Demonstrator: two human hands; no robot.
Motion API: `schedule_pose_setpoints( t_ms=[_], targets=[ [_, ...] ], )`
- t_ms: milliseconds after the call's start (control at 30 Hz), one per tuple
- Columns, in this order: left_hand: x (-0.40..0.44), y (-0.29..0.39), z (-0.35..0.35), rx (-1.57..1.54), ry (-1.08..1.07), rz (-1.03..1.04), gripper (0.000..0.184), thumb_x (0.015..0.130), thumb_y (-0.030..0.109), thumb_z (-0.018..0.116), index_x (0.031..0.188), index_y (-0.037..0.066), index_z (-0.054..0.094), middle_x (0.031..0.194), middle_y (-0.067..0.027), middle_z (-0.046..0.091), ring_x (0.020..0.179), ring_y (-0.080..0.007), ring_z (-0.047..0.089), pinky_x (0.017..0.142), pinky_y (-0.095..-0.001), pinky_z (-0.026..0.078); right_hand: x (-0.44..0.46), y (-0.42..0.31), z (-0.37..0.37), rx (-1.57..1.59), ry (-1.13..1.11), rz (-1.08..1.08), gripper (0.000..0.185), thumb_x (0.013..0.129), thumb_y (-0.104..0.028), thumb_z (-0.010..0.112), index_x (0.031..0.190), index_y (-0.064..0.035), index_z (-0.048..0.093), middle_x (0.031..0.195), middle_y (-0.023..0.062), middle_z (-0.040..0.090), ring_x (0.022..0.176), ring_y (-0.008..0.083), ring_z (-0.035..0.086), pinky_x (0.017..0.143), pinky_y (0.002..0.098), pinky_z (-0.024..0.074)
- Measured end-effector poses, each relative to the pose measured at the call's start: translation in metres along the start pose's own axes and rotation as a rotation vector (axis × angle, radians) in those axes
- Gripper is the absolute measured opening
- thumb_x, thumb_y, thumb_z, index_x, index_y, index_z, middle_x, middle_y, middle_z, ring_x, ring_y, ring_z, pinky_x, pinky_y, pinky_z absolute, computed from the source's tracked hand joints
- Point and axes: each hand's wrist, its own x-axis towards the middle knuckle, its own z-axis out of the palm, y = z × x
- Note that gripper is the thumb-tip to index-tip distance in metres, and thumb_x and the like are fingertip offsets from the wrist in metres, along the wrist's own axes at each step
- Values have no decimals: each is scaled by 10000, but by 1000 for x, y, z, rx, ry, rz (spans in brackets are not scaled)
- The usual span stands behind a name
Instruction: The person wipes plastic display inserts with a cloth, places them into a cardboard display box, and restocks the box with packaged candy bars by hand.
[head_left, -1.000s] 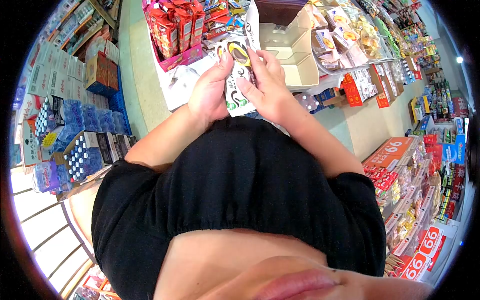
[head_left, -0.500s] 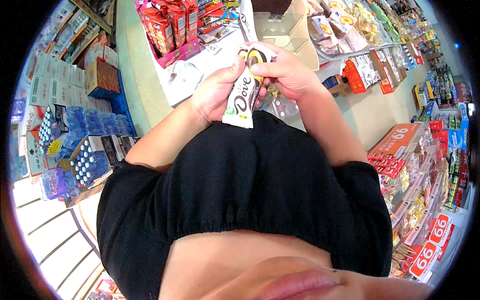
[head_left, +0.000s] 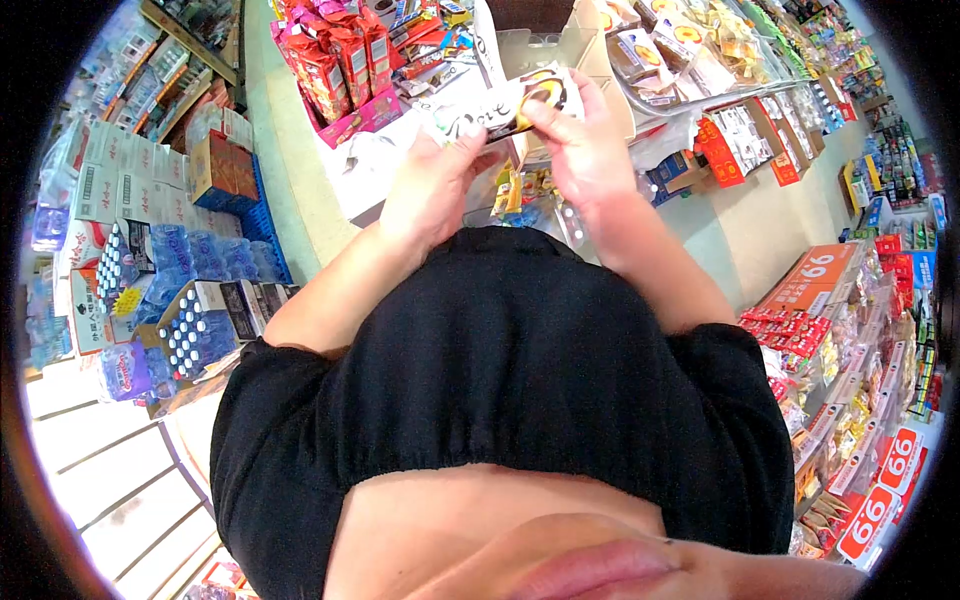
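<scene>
A white and brown Dove packet [head_left: 503, 108] is held sideways in front of my chest, above the counter's near edge. My left hand [head_left: 437, 178] grips its left end between thumb and fingers. The right end is pinched by my right hand [head_left: 585, 140], the thumb lying over the printed picture. Just behind the packet stands an open cream box [head_left: 592, 62] with dividers. Red snack bags [head_left: 345, 62] stand upright in a pink box [head_left: 360, 118] to the left of it, beside loose wrapped bars [head_left: 437, 50].
Packaged pastries [head_left: 672, 50] fill a tray at the upper right. Cartons and bottle packs [head_left: 190, 330] are stacked at the left. Shelves of snacks with an orange price sign [head_left: 815, 270] stand at the right. A white tabletop [head_left: 375, 180] lies under the goods.
The packet has turned from nearly upright to sideways, rising a little away from my chest. My right hand has moved slightly up and right, my left hand stays on the other end.
</scene>
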Motion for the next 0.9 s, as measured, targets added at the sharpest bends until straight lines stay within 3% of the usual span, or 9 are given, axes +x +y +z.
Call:
schedule_pose_setpoints(
  t_ms=[200,333,367,467,500,600,633,733,900],
  targets=[
    [7,5,-8,121,68,23,329,991,68,538,1305,42,446,1218,-80,606,1065,-179,608,881,-339,523,-2,-17,-21,-257,-153,107,465,868,-115,745,1248,4,505,1108,81,619,1011,143,589,882,281,492],
    [8,4,3,414,61,11,394,981,70,562,1336,38,396,1144,-96,610,1019,-166,610,842,-313,542,-11,-12,-22,-758,-185,-232,311,992,-206,567,1191,26,512,1078,153,602,1012,241,593,916,353,468],
    [7,6,10,441,24,39,457,960,51,592,1356,39,363,1094,-88,603,975,-148,605,830,-302,541,-11,-5,-29,-891,-143,-345,338,1014,-238,505,1198,45,482,1105,216,567,1055,332,570,950,402,442],
    [12,10,21,510,-38,101,488,937,11,613,1352,45,358,1088,-86,596,950,-137,601,824,-290,530,-14,-7,-39,-856,-138,-350,348,1008,-245,507,1210,37,474,1153,240,543,1089,367,546,967,419,429],
    [16,12,26,568,-15,107,512,912,-26,630,1347,56,371,1085,-79,588,932,-130,602,811,-279,524,-13,-4,-45,-913,-149,-402,352,1051,-275,447,1293,-19,450,1126,140,578,1052,197,564,947,328,437],
    [40,20,22,740,-118,144,542,890,-37,654,1348,67,384,1070,-69,586,953,-127,596,827,-265,513,-14,-14,-61,-787,-211,-346,402,1049,-300,449,1339,-22,428,1140,141,574,1079,206,557,969,335,427],
    [49,27,27,717,-160,178,560,868,-53,667,1345,73,403,1065,-57,580,979,-125,588,858,-260,500,-17,-28,-59,-644,-203,-235,483,972,-265,574,1345,-1,417,1160,213,555,1067,336,557,973,409,425],
    [88,62,37,1335,-85,552,531,837,22,722,1301,55,466,1096,-111,604,999,-211,616,894,-310,495,-11,-41,-91,-1156,-27,-614,531,912,-277,647,1328,-17,441,1148,198,573,1033,342,565,954,428,432],
    [126,90,76,1559,-137,620,486,851,87,713,1284,63,494,1092,-147,642,1008,-243,644,871,-346,500,-13,-37,-132,-1384,-35,-547,389,773,-260,762,1073,-38,648,1148,115,603,1127,333,547,966,477,407]
  ],
)
